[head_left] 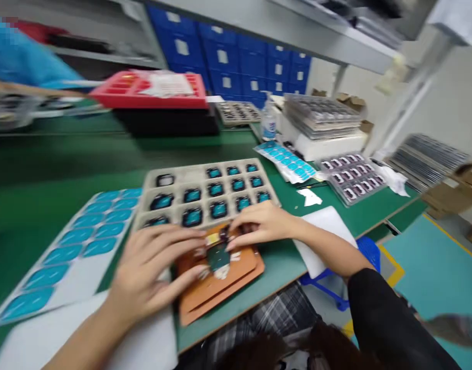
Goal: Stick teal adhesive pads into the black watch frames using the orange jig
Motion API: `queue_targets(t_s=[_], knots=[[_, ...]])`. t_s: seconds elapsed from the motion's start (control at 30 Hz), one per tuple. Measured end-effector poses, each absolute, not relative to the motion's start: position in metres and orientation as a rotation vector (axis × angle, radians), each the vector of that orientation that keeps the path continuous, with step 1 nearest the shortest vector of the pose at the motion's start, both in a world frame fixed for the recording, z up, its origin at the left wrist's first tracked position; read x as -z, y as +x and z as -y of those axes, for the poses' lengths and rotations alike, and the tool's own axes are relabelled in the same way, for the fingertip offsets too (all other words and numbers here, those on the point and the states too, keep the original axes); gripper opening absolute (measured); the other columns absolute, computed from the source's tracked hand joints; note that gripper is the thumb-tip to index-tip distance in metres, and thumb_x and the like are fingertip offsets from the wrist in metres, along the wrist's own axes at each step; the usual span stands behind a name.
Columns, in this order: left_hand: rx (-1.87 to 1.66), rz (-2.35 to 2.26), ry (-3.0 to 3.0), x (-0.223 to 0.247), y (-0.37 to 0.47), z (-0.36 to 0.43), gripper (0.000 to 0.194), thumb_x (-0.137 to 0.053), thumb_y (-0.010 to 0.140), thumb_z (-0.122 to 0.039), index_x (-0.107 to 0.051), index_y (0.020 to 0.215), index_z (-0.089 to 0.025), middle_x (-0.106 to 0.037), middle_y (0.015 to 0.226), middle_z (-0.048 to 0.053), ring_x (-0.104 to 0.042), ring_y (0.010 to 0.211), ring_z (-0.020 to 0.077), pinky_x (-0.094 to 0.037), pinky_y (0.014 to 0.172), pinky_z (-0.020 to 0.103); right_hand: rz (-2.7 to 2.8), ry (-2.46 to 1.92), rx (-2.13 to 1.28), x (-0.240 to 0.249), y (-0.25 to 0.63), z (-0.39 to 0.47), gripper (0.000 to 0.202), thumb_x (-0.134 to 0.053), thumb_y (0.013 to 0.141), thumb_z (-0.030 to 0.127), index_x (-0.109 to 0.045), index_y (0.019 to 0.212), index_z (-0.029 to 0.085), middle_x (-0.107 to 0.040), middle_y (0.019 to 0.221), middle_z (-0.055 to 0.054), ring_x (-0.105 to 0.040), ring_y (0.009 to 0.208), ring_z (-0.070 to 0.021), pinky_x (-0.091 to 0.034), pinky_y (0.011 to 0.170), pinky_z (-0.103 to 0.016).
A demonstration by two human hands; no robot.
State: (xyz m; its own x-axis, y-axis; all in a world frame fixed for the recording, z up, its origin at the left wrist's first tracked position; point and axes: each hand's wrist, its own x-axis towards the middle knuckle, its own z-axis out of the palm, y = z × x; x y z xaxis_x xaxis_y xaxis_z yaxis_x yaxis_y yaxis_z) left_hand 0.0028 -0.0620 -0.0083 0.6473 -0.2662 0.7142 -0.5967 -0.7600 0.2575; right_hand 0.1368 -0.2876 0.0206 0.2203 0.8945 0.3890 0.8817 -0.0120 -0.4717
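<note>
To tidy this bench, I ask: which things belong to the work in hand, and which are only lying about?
Likely in use: orange board, under left hand and right hand; beige tray; nearest sticker sheet.

Seemingly lying about: bottle; red tray; paper scrap.

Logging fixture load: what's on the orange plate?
A dark green piece and a yellow patch show on the orange plate; whatever the left hand and right hand cover can't be seen.
</note>
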Motion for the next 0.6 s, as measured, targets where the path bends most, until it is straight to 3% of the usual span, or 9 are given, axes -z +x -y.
queue_targets(t_s=[0.1, 0.2, 0.27, 0.33, 0.47, 0.53, 0.6], knots=[[-0.957, 0.760, 2.343, 0.007, 0.002, 0.077, 0.031, -0.061, 0.089, -0.035, -0.064, 0.119, -0.038, -0.073, 0.102, 0.003, -0.061, 0.093, 0.0274, -0.045, 0.086, 0.045, 1.657, -1.791, -0.148, -0.015, 0.143, 0.288, 0.032, -0.075, 0.080, 0.049, -0.074, 0.089, 0.018, -0.068, 0.069, -0.001, -0.062, 0.061, -0.0132, -0.045, 0.059, -0.024], [-0.925, 0.929, 2.353, 0.005, 0.003, 0.081, 0.024, -0.065, 0.087, -0.040, -0.067, 0.110, -0.031, -0.073, 0.097, 0.004, -0.060, 0.095, 0.0258, -0.042, 0.086, 0.043, 1.581, -1.772, -0.170, -0.020, 0.144, 0.294, 0.044, -0.077, 0.077, 0.053, -0.072, 0.104, 0.019, -0.061, 0.062, 0.003, -0.054, 0.054, -0.0115, -0.043, 0.056, -0.024], [-0.870, 1.000, 2.365, 0.003, 0.002, 0.081, 0.023, -0.067, 0.086, -0.040, -0.067, 0.105, -0.027, -0.074, 0.095, 0.004, -0.058, 0.096, 0.0250, -0.040, 0.086, 0.042, 1.507, -1.761, -0.135, -0.027, 0.144, 0.299, 0.049, -0.078, 0.075, 0.054, -0.069, 0.109, 0.020, -0.063, 0.071, 0.001, -0.051, 0.055, -0.0112, -0.043, 0.053, -0.024], [-0.781, 0.998, 2.387, 0.000, -0.002, 0.082, 0.021, -0.066, 0.088, -0.040, -0.067, 0.101, -0.023, -0.074, 0.094, 0.004, -0.057, 0.096, 0.0239, -0.039, 0.087, 0.041, 1.510, -1.726, -0.130, -0.035, 0.147, 0.305, 0.043, -0.079, 0.075, 0.051, -0.070, 0.105, 0.021, -0.069, 0.090, -0.005, -0.057, 0.065, -0.0135, -0.046, 0.054, -0.025], [-0.691, 0.979, 2.439, -0.006, -0.006, 0.086, 0.023, -0.067, 0.089, -0.041, -0.067, 0.096, -0.020, -0.074, 0.093, 0.005, -0.056, 0.096, 0.0233, -0.039, 0.087, 0.041, 1.642, -1.703, -0.125, -0.038, 0.151, 0.308, 0.031, -0.079, 0.078, 0.042, -0.073, 0.102, 0.023, -0.070, 0.121, -0.010, -0.067, 0.103, -0.0244, -0.053, 0.085, -0.039], [-0.711, 0.961, 2.448, -0.007, -0.006, 0.088, 0.023, -0.067, 0.088, -0.043, -0.068, 0.095, -0.021, -0.074, 0.093, 0.004, -0.056, 0.096, 0.0236, -0.039, 0.086, 0.041, 1.675, -1.725, -0.129, -0.036, 0.151, 0.307, 0.028, -0.079, 0.079, 0.040, -0.074, 0.102, 0.025, -0.072, 0.119, -0.009, -0.068, 0.104, -0.0256, -0.051, 0.092, -0.044], [-0.740, 0.901, 2.442, -0.006, -0.005, 0.090, 0.016, -0.066, 0.090, -0.037, -0.068, 0.091, -0.022, -0.075, 0.089, 0.002, -0.057, 0.094, 0.0224, -0.040, 0.085, 0.040, 1.689, -1.752, -0.118, -0.034, 0.149, 0.306, 0.024, -0.078, 0.080, 0.040, -0.076, 0.099, 0.025, -0.075, 0.112, -0.009, -0.070, 0.098, -0.0253, -0.052, 0.087, -0.043]])
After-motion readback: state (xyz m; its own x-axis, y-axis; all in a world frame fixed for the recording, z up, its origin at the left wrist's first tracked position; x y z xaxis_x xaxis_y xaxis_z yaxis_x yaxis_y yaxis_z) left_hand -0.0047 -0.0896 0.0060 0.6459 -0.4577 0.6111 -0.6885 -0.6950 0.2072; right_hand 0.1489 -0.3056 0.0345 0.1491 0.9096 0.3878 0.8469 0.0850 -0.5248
